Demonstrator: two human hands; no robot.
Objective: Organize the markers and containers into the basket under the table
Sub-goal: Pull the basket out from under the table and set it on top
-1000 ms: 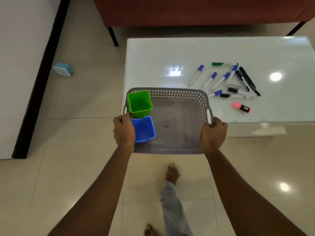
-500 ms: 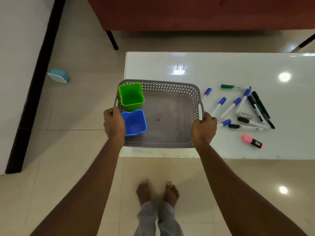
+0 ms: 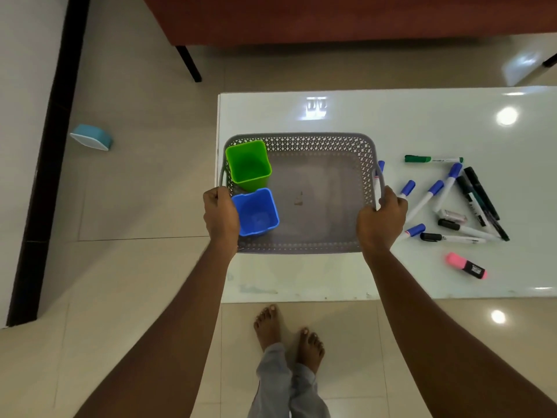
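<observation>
Now one grey basket (image 3: 301, 140) is gripped over the white bench (image 3: 422, 122) by left hand (image 3: 221, 214) and right hand (image 3: 380, 221), fingers closed on its handles; two containers, green (image 3: 248, 164) and blue (image 3: 256, 211), are held inside, markers (image 3: 452, 200) beside.

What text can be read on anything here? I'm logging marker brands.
None can be read.
Pink highlighter: dark label with pale marks, too blurred.
Green marker: faint print on the barrel, too small.
Black markers: pale print, blurred.
Basket, green cup, blue cup: no text visible.
</observation>
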